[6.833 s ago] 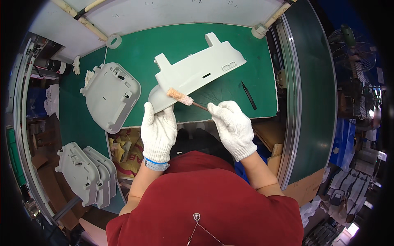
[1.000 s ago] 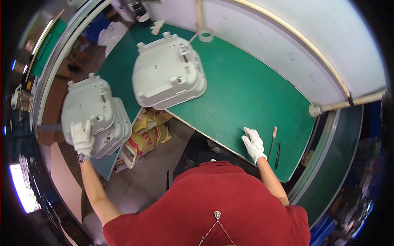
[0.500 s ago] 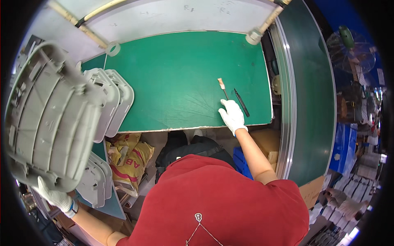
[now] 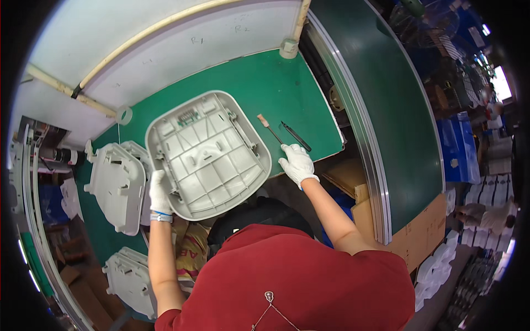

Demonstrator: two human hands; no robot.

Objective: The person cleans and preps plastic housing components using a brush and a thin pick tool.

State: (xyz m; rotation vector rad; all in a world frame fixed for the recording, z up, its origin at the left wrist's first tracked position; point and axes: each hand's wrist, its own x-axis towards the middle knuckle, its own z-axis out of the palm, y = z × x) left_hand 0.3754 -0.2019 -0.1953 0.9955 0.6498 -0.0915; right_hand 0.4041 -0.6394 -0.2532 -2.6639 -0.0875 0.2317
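A large light-grey moulded plastic panel (image 4: 212, 160), its ribbed inner side facing up, is tilted over the left part of the green table. My left hand (image 4: 159, 193), in a white glove, grips its left edge; the fingertips are partly hidden. My right hand (image 4: 298, 164), also gloved, is at the table's front edge with thumb and fingers apart. Its fingertips meet the dark end of a thin tool (image 4: 270, 129) with a tan tip, perhaps a brush. Just right of that lies a slim black pointed tool (image 4: 296, 137).
More grey panels (image 4: 117, 185) stand to the left, with others (image 4: 130, 278) lower down. A tape roll (image 4: 124, 115) sits at the table's back left corner, and a pale cup-like fitting (image 4: 289, 48) at the right one. Metal rails (image 4: 361, 127) run along the right side.
My left hand has brought the grey panel from the far left to over the table, turning its ribbed side up. The right hand stays by the thin tool. The whole view has swung left.
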